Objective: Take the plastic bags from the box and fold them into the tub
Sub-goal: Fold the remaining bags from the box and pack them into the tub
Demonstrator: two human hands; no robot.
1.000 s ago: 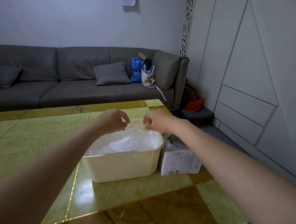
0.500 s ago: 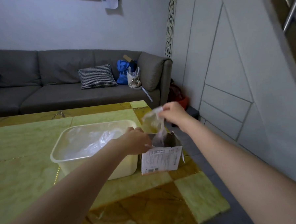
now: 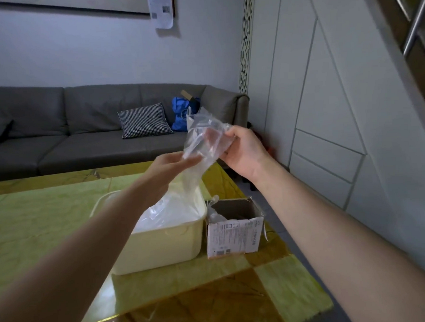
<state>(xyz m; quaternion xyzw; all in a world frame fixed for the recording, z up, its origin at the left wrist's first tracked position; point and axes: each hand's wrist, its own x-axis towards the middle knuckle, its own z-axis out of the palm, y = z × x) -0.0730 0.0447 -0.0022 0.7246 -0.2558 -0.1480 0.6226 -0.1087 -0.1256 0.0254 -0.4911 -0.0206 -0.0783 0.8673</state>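
Note:
A clear plastic bag (image 3: 203, 134) hangs in the air above the table, its lower part trailing down toward the tub. My right hand (image 3: 243, 152) grips its upper end. My left hand (image 3: 172, 165) pinches the bag lower down on its left side. Below them stands a cream plastic tub (image 3: 161, 244) holding other clear bags (image 3: 170, 212). Right beside the tub sits a small open cardboard box (image 3: 234, 229) with more bags poking out at its left corner.
Tub and box stand on a yellow-green marble-patterned table (image 3: 37, 219), whose right edge runs close to the box. Behind is a grey sofa (image 3: 82, 133) with a checked cushion (image 3: 144, 120) and a blue bag (image 3: 182, 113). White cabinet panels (image 3: 326, 105) line the right wall.
My right hand has lifted the bag out of the box and higher up. My left hand has left the box edge and risen to take hold of the bag.

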